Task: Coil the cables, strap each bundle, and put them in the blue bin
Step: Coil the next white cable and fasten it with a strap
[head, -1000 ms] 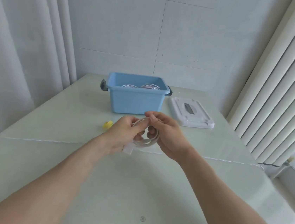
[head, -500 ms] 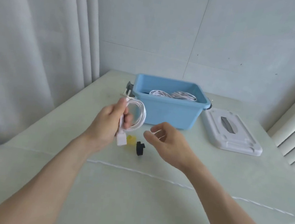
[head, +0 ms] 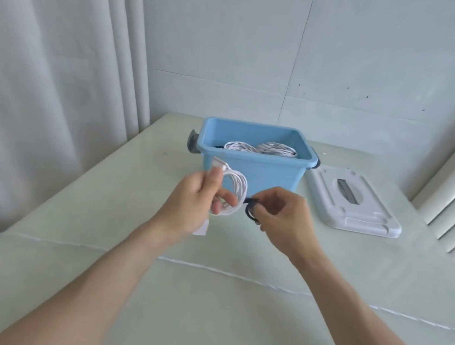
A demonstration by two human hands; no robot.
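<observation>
Change: right hand, empty and apart half a second ago, now pinches the black strap lifted off the table and brings it beside the coil.
Left hand: grips the white coiled cable in front of the bin, one connector sticking up, the other hanging below the palm.
Meaning: coiling looks finished; strapping is the step in hand (strap not yet wrapped).
Blue bin: open, two white bundles inside.
Lid: on the table, right of the bin.
</observation>
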